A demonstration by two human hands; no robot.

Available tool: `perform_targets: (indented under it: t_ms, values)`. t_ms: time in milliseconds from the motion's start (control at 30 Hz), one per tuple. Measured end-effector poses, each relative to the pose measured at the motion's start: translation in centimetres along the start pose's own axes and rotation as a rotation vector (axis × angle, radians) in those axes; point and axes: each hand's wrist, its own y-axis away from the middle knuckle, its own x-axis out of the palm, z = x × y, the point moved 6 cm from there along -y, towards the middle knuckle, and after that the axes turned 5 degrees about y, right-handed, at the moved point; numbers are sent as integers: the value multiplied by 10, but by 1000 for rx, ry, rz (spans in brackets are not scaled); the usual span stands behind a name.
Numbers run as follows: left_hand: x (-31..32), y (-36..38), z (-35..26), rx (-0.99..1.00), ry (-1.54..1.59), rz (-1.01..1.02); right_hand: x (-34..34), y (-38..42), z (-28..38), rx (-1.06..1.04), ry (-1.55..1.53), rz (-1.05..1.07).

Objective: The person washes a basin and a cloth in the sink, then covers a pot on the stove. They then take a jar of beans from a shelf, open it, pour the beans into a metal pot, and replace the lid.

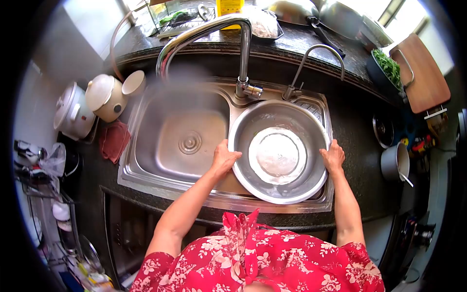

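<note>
A wide metal basin [243,177] rests over the right part of the steel sink [168,129], with a shiny round bottom and what looks like a little water inside. My left hand [225,158] grips its left rim, thumb toward the inside and the other fingers partly hidden. On the opposite side, my right hand [333,156] holds the right rim in the same way. The large chrome faucet [244,58] arches over the sink behind the basin, its spout above the left bowl. The left bowl's drain [190,142] is uncovered.
Left of the sink are a red cloth [115,141], a beige cooker [108,97] and a white cooker [74,112]. A thin faucet [304,61] stands behind the basin. At right are a pan of greens [387,68], a cutting board [422,75] and a small pot [392,162].
</note>
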Motion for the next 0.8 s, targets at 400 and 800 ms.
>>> perform_targets:
  t_ms: [400, 800]
  values:
    - [-27, 46, -27, 152, 49, -181, -25, 7, -14, -182, -519, -134]
    - [-115, 122, -39, 155, 85, -272, -101, 33, 86, -342, -669, 87]
